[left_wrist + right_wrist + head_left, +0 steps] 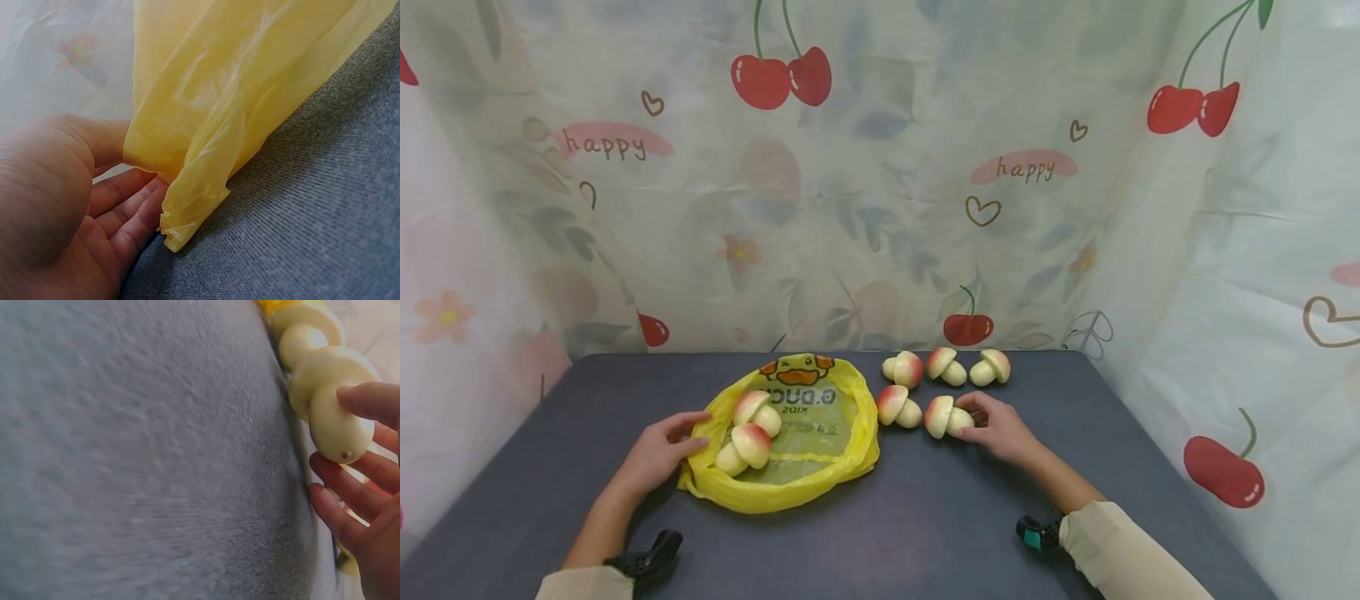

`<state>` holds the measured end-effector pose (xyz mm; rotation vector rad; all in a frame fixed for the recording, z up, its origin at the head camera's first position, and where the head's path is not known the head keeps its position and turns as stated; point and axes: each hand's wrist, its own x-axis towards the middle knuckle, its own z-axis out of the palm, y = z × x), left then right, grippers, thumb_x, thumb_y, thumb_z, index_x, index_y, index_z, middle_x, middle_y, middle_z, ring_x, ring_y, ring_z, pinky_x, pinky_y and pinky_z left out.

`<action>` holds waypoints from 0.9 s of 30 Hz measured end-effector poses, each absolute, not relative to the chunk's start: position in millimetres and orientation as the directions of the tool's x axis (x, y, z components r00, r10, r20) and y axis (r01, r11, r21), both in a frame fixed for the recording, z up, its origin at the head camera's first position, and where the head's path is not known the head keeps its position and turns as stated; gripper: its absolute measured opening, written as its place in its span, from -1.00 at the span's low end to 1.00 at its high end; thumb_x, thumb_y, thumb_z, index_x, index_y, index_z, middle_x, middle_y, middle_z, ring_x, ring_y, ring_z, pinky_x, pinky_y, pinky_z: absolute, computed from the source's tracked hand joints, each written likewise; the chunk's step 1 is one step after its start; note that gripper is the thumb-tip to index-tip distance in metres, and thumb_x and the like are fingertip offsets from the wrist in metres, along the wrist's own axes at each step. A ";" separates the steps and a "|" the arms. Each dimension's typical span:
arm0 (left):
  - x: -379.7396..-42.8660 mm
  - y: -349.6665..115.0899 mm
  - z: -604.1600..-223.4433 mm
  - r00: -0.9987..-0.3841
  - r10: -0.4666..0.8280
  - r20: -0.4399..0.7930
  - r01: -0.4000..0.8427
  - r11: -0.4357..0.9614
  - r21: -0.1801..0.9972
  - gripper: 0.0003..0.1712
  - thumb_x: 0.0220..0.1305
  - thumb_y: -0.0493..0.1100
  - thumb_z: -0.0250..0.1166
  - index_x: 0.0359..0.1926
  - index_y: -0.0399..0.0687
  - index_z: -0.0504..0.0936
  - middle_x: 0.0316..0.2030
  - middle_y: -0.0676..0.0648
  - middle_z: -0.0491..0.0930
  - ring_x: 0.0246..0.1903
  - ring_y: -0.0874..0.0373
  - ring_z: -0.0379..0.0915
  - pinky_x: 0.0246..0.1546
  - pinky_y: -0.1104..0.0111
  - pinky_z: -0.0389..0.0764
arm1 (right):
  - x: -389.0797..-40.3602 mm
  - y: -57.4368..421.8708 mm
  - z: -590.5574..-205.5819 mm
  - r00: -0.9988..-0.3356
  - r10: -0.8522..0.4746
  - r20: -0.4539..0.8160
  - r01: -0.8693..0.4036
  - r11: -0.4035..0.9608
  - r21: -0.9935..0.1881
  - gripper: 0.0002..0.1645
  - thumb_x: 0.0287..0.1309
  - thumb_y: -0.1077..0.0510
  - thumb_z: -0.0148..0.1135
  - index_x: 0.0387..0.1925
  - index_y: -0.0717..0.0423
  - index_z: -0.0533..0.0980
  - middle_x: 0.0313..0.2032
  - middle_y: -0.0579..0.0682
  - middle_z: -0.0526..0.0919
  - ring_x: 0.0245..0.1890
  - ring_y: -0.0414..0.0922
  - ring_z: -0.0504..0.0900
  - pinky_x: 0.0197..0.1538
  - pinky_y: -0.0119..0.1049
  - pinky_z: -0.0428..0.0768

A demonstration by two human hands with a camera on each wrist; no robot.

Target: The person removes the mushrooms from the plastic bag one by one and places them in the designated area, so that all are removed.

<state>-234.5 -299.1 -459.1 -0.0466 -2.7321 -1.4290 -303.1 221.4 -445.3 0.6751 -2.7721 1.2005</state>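
On the left, a yellow plastic bag (760,498) lies spread with its mouth facing up and its rim rolled out. My left hand (658,454) pinches the bag's left rim; in the left wrist view the thumb goes behind the yellow plastic (200,106) and the fingers lie under it. Inside the bag are two toy mushrooms, one (751,446) in front of the other (758,410), cream with reddish caps. To the right of the bag, my right hand (1003,429) holds a similar mushroom (938,417) by its stem, thumb on one side and fingers on the other.
One more mushroom (898,407) lies between the bag and the held one. Behind are three others in a row: left (902,369), middle (946,367) and right (990,367). A dark grey cloth-covered table (880,542) meets a printed curtain (880,250) at its back and sides.
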 end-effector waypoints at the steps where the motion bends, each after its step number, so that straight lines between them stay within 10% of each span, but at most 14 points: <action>1: -234.6 -299.2 -459.5 -0.998 -0.001 0.066 0.054 0.570 0.820 -0.42 0.32 -0.11 0.29 0.26 -0.31 0.44 0.13 -0.39 0.47 -0.11 -0.03 0.48 -0.23 0.37 0.51 | -305.3 221.4 -445.8 -0.906 -0.368 0.209 -0.405 0.613 -0.679 -0.54 0.12 0.12 0.41 0.05 0.11 0.51 -0.05 0.05 0.62 -0.12 0.02 0.61 -0.11 -0.07 0.53; 27: -233.9 -298.7 -459.0 -0.998 -0.005 0.065 0.051 0.566 0.822 -0.43 0.33 -0.11 0.27 0.27 -0.31 0.44 0.17 -0.39 0.43 -0.07 -0.07 0.48 -0.18 0.36 0.51 | -333.3 205.1 -452.1 -0.936 -0.257 0.240 -0.351 0.667 -0.657 -0.47 0.09 0.13 0.43 0.09 0.17 0.50 0.05 0.17 0.59 -0.10 0.07 0.65 -0.10 -0.05 0.57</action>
